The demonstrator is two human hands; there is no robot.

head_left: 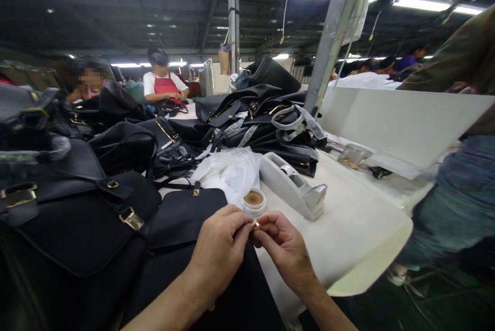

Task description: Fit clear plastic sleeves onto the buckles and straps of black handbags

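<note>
Gold-toned metal, in the form of a small piece [256, 226], is noted between the fingertips of the left hand [216, 243] and the right hand [288, 248]. The grip of each hand is closed, thumb against finger, and clamped on the piece. Its exact shape is largely hidden by the fingers.

A drop is judged the chief risk: little surface is offered to the fingertips, and the piece could be lost among the black bags [189, 212] if pressed unevenly. Marring of its bright finish by nails is also considered possible.

An open round jar [254, 208] with brown contents is sited just beyond the fingers; it could be knocked by a forward movement, and the black material could be soiled. The clear plastic [228, 168] beside it could be snagged. The tape dispenser [294, 186] is positioned on the white tabletop [348, 217], where its cutting end could be brushed by the right hand.
</note>
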